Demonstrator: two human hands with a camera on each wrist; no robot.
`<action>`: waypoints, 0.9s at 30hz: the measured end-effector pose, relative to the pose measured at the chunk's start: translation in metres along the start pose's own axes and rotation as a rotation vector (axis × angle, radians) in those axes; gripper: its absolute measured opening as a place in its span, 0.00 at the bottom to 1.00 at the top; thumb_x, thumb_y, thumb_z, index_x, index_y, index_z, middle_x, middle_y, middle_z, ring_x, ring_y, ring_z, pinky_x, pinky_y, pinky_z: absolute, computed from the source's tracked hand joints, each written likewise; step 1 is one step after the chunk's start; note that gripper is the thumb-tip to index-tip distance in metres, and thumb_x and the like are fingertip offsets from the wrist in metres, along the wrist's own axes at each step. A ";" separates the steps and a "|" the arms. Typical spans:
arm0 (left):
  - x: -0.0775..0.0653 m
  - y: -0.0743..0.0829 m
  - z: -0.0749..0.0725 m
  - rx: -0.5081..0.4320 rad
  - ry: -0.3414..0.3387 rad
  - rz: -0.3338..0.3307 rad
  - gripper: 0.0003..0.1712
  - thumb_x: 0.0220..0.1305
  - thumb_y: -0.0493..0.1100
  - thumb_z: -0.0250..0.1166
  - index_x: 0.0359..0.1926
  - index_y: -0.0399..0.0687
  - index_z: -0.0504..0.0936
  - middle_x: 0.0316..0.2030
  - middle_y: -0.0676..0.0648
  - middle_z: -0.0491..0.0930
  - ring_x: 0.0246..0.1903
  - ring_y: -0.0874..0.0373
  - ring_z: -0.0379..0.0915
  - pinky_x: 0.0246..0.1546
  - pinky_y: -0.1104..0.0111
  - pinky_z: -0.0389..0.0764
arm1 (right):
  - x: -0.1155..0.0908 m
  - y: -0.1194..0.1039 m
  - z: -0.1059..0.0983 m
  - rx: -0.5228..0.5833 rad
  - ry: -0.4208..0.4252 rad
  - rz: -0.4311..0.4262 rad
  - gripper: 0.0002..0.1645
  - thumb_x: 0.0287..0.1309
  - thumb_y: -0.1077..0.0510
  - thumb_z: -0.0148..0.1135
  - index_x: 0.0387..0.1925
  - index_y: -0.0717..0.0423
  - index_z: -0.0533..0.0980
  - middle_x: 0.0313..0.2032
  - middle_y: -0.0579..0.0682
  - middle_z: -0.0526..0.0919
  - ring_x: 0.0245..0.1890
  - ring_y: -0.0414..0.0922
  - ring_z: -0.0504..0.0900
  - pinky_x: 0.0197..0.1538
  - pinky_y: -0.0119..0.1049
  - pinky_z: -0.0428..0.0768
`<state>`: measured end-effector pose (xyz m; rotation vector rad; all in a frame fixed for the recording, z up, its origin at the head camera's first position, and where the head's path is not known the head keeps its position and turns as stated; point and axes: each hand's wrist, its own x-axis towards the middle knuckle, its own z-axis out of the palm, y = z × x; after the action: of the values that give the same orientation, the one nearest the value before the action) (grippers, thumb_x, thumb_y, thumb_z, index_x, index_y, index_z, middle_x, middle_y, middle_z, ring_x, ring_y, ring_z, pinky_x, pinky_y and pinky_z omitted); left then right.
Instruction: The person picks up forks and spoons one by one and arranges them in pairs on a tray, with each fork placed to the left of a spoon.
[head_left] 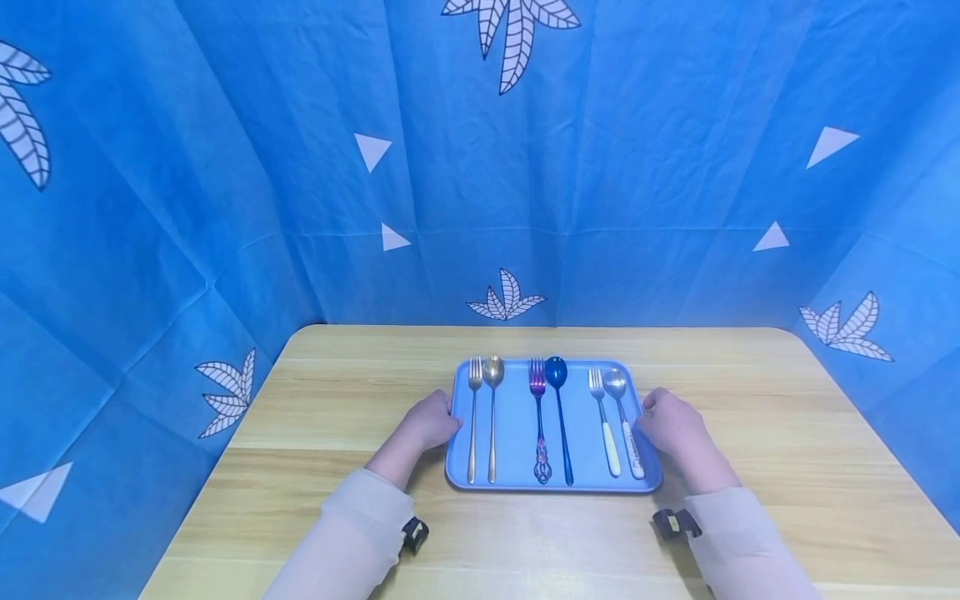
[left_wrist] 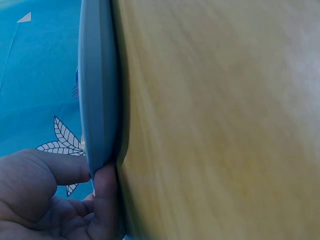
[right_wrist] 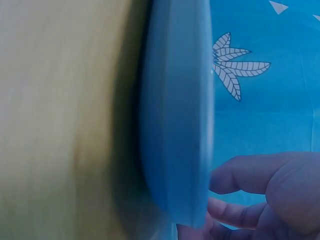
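Observation:
A blue rectangular tray [head_left: 517, 425] stands on the table with three fork-and-spoon pairs laid lengthwise in it. On its left lie a gold fork [head_left: 472, 417] and a gold spoon [head_left: 492, 417]; mid-tray are a purple fork [head_left: 538, 392] with a patterned handle and a dark blue spoon [head_left: 557, 372]. A small fork [head_left: 606, 425] and spoon [head_left: 627, 433] with pale handles lie at the right. My left hand [head_left: 433, 419] pinches the tray's left edge, thumb above, a finger beneath. At the right edge my right hand [head_left: 671, 421] grips the rim, its fingertips partly hidden.
The light wooden table [head_left: 337, 392] has rounded far corners. Blue cloth [head_left: 637, 167] with white leaf and triangle prints hangs behind it and along both sides. Dark wrist straps [head_left: 415, 535] show below both sleeves.

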<state>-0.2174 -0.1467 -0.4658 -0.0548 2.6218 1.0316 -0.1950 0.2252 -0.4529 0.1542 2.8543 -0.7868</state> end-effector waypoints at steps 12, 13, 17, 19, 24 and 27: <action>0.000 0.000 0.000 -0.025 -0.002 -0.007 0.07 0.66 0.37 0.61 0.41 0.38 0.73 0.33 0.43 0.74 0.34 0.50 0.73 0.37 0.59 0.77 | 0.002 -0.002 0.003 0.022 -0.049 0.013 0.25 0.60 0.63 0.58 0.54 0.76 0.68 0.43 0.69 0.81 0.42 0.61 0.81 0.44 0.55 0.80; 0.000 0.000 0.000 -0.027 -0.003 -0.006 0.07 0.66 0.37 0.61 0.41 0.38 0.73 0.33 0.43 0.74 0.34 0.50 0.73 0.37 0.60 0.77 | 0.002 -0.002 0.003 0.024 -0.058 0.017 0.25 0.60 0.64 0.58 0.55 0.76 0.68 0.44 0.69 0.81 0.42 0.61 0.81 0.44 0.55 0.80; 0.000 0.001 0.001 -0.029 -0.002 -0.006 0.07 0.67 0.38 0.61 0.41 0.39 0.73 0.33 0.43 0.74 0.33 0.50 0.73 0.35 0.61 0.76 | 0.004 0.000 0.004 0.029 -0.090 0.018 0.25 0.60 0.65 0.57 0.56 0.77 0.66 0.44 0.69 0.80 0.43 0.61 0.80 0.46 0.56 0.79; 0.000 0.002 0.000 -0.033 -0.002 -0.008 0.07 0.67 0.37 0.61 0.42 0.38 0.73 0.33 0.43 0.75 0.33 0.50 0.73 0.36 0.60 0.76 | 0.005 0.001 0.004 0.027 -0.098 0.009 0.25 0.61 0.65 0.57 0.55 0.77 0.66 0.44 0.70 0.79 0.43 0.62 0.80 0.47 0.57 0.79; 0.000 0.002 0.000 -0.033 -0.011 -0.021 0.07 0.67 0.37 0.61 0.42 0.39 0.73 0.34 0.43 0.75 0.34 0.50 0.73 0.36 0.60 0.77 | 0.006 0.001 0.003 0.027 -0.110 -0.011 0.23 0.60 0.65 0.57 0.54 0.76 0.66 0.44 0.70 0.79 0.44 0.62 0.80 0.48 0.58 0.79; 0.000 0.002 0.000 -0.025 -0.013 -0.015 0.07 0.67 0.37 0.61 0.41 0.39 0.73 0.34 0.43 0.74 0.34 0.50 0.72 0.36 0.60 0.76 | 0.006 0.001 0.002 0.031 -0.121 -0.012 0.23 0.61 0.66 0.57 0.54 0.76 0.66 0.44 0.70 0.79 0.44 0.62 0.80 0.48 0.57 0.79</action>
<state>-0.2177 -0.1458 -0.4645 -0.0736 2.5924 1.0566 -0.2005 0.2249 -0.4564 0.0901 2.7332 -0.8141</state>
